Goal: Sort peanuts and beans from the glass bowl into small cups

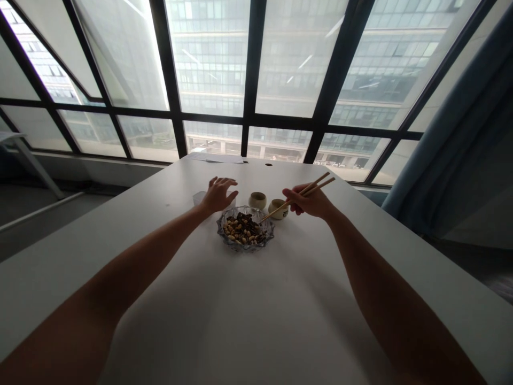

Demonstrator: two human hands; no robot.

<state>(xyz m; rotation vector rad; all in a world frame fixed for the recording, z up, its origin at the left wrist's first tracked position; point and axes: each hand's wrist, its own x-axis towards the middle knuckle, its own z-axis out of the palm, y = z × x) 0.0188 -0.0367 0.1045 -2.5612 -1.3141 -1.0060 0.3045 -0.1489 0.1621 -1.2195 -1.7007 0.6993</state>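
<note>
In my right hand [308,202] is a pair of chopsticks [296,195], their tips pointing down-left at the right rim of a clear glass bowl [246,247]. A mix of nuts and dark seeds [243,226] lies in the bowl. My left hand [219,193] hovers above the bowl's far left side, fingers apart, holding nothing. Behind the bowl stands a small beige cup [257,200]. A second beige cup [278,209] with a dark mark sits to its right, close to my right hand. Partly hidden behind my left hand is a clear container [198,198].
The white table [240,310] reaches to a large window [212,59] with dark frames. Papers [220,158] lie at its far edge, near two dark holes. A blue curtain [436,139] hangs on the right. A table frame [38,166] stands at left.
</note>
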